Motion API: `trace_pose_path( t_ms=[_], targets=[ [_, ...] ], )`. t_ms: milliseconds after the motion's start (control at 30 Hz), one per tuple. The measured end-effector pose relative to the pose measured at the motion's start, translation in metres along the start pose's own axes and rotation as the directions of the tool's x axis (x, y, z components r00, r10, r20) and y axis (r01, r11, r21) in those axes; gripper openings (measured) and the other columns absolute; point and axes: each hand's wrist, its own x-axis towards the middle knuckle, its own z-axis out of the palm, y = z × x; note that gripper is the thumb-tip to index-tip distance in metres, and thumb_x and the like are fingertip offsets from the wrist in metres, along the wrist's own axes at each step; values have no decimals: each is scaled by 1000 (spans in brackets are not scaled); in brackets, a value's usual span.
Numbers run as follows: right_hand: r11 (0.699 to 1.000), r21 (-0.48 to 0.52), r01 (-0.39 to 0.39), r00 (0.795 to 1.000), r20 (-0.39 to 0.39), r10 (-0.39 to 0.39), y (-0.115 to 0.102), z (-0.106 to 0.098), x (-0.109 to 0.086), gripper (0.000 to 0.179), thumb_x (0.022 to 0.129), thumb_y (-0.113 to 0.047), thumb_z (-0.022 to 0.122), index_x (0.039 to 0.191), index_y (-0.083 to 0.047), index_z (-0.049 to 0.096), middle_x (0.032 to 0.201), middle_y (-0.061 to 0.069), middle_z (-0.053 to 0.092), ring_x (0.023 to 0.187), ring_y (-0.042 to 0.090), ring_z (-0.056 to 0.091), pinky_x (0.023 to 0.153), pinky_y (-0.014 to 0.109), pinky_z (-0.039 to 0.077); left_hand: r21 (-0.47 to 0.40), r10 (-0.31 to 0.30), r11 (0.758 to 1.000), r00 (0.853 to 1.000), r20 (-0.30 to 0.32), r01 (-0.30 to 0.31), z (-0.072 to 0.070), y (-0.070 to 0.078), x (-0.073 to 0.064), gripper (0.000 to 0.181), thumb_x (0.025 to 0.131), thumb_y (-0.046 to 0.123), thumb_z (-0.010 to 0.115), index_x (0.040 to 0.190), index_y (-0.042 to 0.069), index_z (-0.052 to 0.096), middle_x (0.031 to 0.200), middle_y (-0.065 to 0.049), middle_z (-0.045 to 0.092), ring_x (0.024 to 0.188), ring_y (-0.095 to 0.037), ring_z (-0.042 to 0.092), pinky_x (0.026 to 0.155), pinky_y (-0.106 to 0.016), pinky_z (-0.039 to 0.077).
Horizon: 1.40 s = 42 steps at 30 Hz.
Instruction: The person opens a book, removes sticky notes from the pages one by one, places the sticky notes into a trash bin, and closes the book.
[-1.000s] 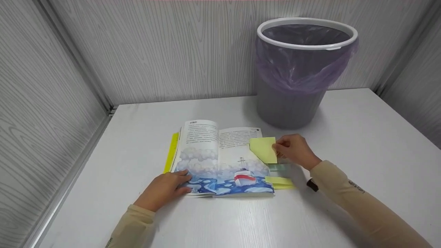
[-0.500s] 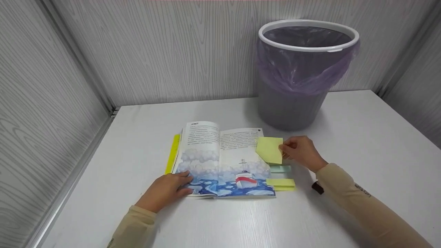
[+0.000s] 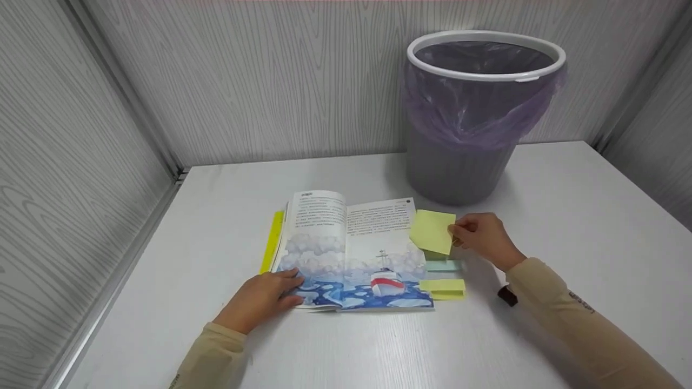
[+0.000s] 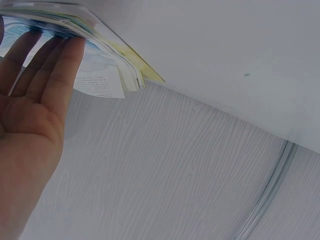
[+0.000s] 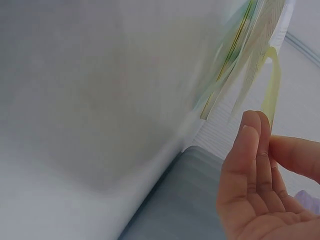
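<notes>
An open book (image 3: 378,227) lies on the white table, a painted ship and sea across its lower pages. My right hand (image 3: 484,237) pinches the right edge of a yellow sticky note (image 3: 432,231) between thumb and fingers at the right page's edge. In the right wrist view that sticky note (image 5: 272,90) bends up towards the page. My left hand (image 3: 265,297) rests on the lower left page with its fingers extended, as the left wrist view of the hand (image 4: 37,95) also shows. Below the pinched note, a pale green tab (image 3: 444,266) and a yellow tab (image 3: 443,289) stick out from the book.
A grey trash bin (image 3: 459,167) with a white rim and a purple liner stands behind the book, to the right. The yellow cover edge (image 3: 271,243) shows at the book's left. Wood-grain panels (image 3: 292,81) rise behind and beside the table.
My right hand has moved to the right with the yellow sticky note, which now lies mostly past the page's right edge. My left hand has stayed on the left page.
</notes>
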Motion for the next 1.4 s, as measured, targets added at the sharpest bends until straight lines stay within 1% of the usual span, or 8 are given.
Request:
trace_pose_path(
  t_ms=[367, 633, 800, 967, 1100, 1233, 1300, 1400],
  targets=[
    [998, 4, 56, 996, -66, -56, -7, -19, -8, 25, 95, -17, 62, 99, 7, 66, 85, 13, 67, 77, 22, 67, 69, 26, 56, 3, -30, 1000, 999, 29, 30, -1, 1, 2, 46, 86, 29, 72, 127, 11, 64, 136, -5, 57, 126, -26, 52, 104, -46, 41],
    [995, 6, 95, 993, -66, -94, -3, -25, -17, 24, 95, -16, 62, 98, 7, 65, 84, 14, 67, 80, 29, 68, 69, 27, 56, -4, 3, 1000, 1000, -4, -3, 0, -1, 0, 45, 86, 28, 72, 125, 8, 65, 132, -9, 59, 122, -31, 55, 102, -47, 42],
    [987, -47, 154, 984, -89, -157, -12, -30, -25, 19, 94, -13, 63, 98, 5, 65, 86, 14, 68, 75, 16, 65, 69, 24, 55, -8, 11, 1000, 1000, 4, -11, 0, -2, 2, 44, 86, 28, 71, 125, 8, 65, 132, -9, 59, 123, -30, 55, 102, -47, 42],
    [961, -126, 245, 957, -125, -260, -29, -36, -35, 15, 92, -9, 65, 100, 4, 65, 90, 13, 68, 73, 10, 62, 67, 18, 51, -9, 19, 1000, 1000, -5, -19, -1, -2, 2, 44, 86, 27, 72, 124, 6, 65, 132, -10, 59, 122, -30, 55, 101, -47, 43],
    [932, -179, 314, 925, -165, -343, -44, -45, -42, 16, 89, -6, 68, 102, 3, 65, 92, 13, 68, 74, 6, 60, 67, 13, 49, -10, 18, 1000, 1000, 0, -18, -1, -1, 2, 44, 86, 27, 72, 124, 6, 65, 132, -11, 59, 122, -30, 55, 102, -47, 43],
    [892, -234, 386, 863, -249, -439, -59, -58, -45, 16, 86, -2, 70, 101, 3, 66, 91, 12, 69, 75, 0, 59, 69, 8, 46, -10, 8, 1000, 1000, 13, -7, -1, -1, 3, 44, 86, 27, 72, 124, 7, 65, 133, -10, 59, 123, -30, 54, 102, -47, 42],
    [866, -259, 427, 817, -299, -492, -66, -64, -45, 16, 85, 0, 71, 100, 3, 67, 90, 11, 69, 75, -3, 59, 70, 7, 46, -8, 0, 1000, 1000, 16, 0, -1, 0, 3, 44, 86, 28, 72, 125, 8, 65, 133, -9, 58, 124, -29, 54, 103, -46, 41],
    [817, -295, 496, 729, -370, -576, -74, -71, -44, 16, 83, 4, 71, 98, 4, 68, 89, 11, 70, 78, -5, 60, 73, 7, 47, -5, -11, 1000, 1000, 20, 11, -1, 0, 3, 44, 86, 28, 72, 126, 9, 65, 134, -8, 58, 125, -29, 53, 103, -46, 41]
  ],
)
